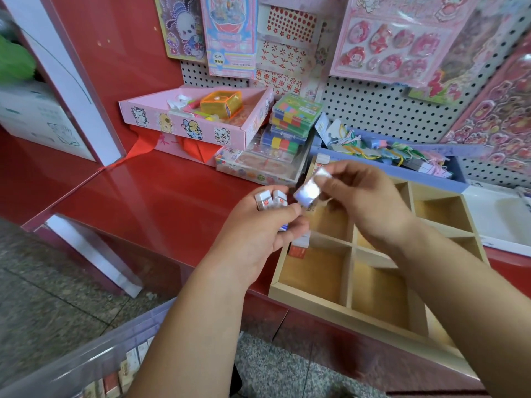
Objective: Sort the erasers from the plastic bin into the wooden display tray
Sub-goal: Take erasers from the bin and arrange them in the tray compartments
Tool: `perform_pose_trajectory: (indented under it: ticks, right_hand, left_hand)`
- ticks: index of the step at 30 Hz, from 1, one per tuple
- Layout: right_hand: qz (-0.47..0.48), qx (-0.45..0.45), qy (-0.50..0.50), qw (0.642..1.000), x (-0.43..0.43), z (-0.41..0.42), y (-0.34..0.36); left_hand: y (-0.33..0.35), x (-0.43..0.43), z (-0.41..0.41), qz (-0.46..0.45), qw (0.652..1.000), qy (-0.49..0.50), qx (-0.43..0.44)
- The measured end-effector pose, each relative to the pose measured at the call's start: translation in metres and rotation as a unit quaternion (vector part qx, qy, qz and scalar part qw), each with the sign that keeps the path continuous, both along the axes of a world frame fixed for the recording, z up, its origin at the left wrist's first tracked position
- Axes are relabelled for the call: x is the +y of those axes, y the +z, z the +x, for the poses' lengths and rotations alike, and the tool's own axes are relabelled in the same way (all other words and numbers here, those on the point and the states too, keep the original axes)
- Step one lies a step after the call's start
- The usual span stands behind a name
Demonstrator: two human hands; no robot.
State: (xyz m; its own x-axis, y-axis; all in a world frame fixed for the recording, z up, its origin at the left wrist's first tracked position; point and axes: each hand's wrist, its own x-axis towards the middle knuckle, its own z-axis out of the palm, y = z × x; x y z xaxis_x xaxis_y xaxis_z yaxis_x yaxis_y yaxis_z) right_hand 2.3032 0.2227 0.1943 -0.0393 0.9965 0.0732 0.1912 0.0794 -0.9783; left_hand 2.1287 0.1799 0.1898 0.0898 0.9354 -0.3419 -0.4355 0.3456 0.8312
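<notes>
Evidently early stage. Left grip held several boxed erasers; right grip pinched one wrapped eraser above wooden display tray, 4 o'clock. Perhaps one red-labelled eraser lodged there; most compartments unfilled. At 7 o'clock, plastic bin held further erasers.

Bright, diffuse light with faint shadows; a pale sheen lies across the red counter. The wrapped eraser in the right hand is glared white and motion-blurred. Wide-angle bending at the edges; the plastic bin at lower left is soft.
</notes>
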Motion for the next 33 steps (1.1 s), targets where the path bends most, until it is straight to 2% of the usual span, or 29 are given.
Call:
perform_pose_trajectory:
  ticks: [2,4,7,12,19,23,27,28,30,33]
  right_hand:
    - [0.01,-0.004,-0.089,0.996,0.021,0.012,0.001]
    - [0.03,-0.142,-0.141,0.979,0.044,0.024,-0.004]
    - [0.062,-0.311,-0.121,0.941,0.071,0.028,-0.017]
    - [0.07,-0.369,-0.12,0.919,0.091,0.018,-0.031]
    - [0.061,-0.355,-0.132,0.923,0.099,0.017,-0.043]
    - [0.047,-0.303,-0.146,0.941,0.087,0.02,-0.038]
    - [0.095,-0.285,-0.154,0.941,0.063,0.017,-0.023]
    - [0.101,-0.259,-0.133,0.951,0.055,0.014,-0.018]
    - [0.064,-0.174,-0.027,0.982,0.037,0.006,-0.004]
    - [0.006,-0.128,0.14,0.982,0.016,-0.001,0.008]
  left_hand:
    - [0.0,0.002,-0.002,-0.011,1.0,0.026,-0.003]
    - [-0.001,0.003,-0.002,-0.015,0.999,0.042,-0.01]
    - [-0.001,0.004,0.001,-0.013,0.999,0.043,-0.008]
    - [0.0,0.006,0.002,-0.024,0.999,0.036,-0.005]
    - [-0.001,0.009,0.002,-0.03,0.998,0.053,0.006]
    - [-0.001,0.01,0.003,-0.031,0.997,0.063,0.012]
    - [-0.002,0.008,0.006,-0.027,0.998,0.064,0.006]
    - [-0.002,0.008,0.006,-0.025,0.998,0.064,0.005]
    - [-0.002,0.008,0.008,-0.016,0.998,0.06,0.005]
    - [0.0,0.007,0.01,0.002,0.999,0.034,0.006]
